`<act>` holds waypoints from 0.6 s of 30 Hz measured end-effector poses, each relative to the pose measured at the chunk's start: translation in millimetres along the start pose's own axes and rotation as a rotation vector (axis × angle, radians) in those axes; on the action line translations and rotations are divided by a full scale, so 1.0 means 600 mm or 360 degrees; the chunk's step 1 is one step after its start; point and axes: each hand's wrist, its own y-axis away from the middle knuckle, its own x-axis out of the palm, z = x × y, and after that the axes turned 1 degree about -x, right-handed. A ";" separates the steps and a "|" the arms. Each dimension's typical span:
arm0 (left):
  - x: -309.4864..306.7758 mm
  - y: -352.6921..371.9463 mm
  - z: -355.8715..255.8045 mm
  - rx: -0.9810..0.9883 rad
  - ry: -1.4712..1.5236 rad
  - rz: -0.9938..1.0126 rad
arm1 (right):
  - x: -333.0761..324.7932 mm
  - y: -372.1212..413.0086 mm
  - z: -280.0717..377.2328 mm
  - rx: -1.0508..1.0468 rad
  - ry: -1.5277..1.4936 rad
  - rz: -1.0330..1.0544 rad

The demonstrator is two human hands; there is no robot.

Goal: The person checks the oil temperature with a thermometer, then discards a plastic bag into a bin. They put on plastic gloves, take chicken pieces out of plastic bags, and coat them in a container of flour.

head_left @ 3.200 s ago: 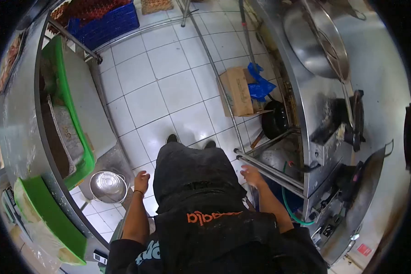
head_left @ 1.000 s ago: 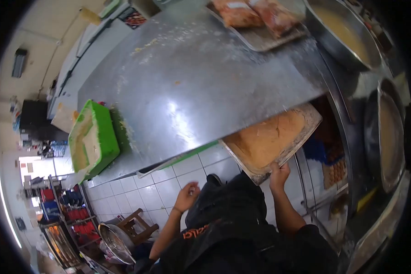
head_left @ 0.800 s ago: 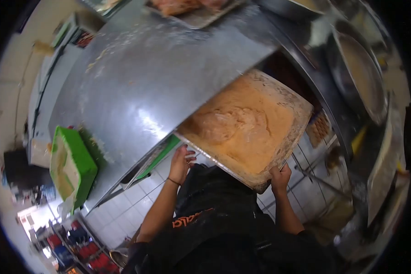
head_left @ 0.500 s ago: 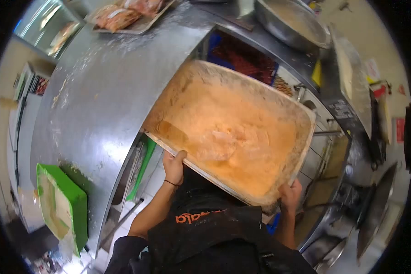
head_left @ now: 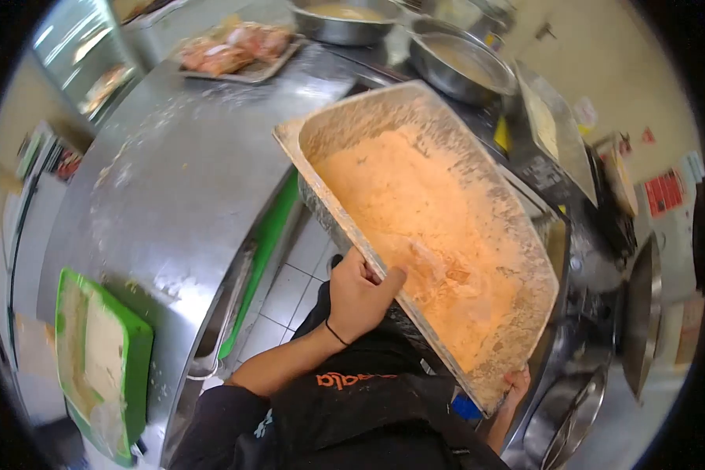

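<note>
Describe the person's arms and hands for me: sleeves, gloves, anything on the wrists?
Both hands are bare, no gloves. The left hand has a thin black band round its wrist; the forearm is bare up to a black short sleeve with pale blue print. The black top bears orange lettering. Only part of the right hand shows past the tray.

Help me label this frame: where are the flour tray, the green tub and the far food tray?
flour tray [head_left: 348, 125], head view, bare upper inner wall.
green tub [head_left: 141, 368], head view, right green wall.
far food tray [head_left: 247, 77], head view, near rim.
</note>
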 end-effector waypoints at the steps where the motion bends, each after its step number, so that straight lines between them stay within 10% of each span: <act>1: -0.011 0.021 -0.013 0.0091 0.0170 -0.0015 | -0.007 -0.001 0.000 -0.0075 0.0017 0.0054; 12: -0.015 0.241 0.102 0.0249 0.0348 -0.0063 | -0.213 -0.235 -0.122 -0.0316 0.0265 0.0743; 13: 0.011 0.287 0.107 0.0228 0.0385 -0.0025 | -0.222 -0.273 -0.073 -0.0394 0.0994 0.0577; 18: 0.013 0.226 0.050 0.0125 0.0307 0.0405 | 0.080 -0.313 0.176 -0.0345 0.0560 0.1426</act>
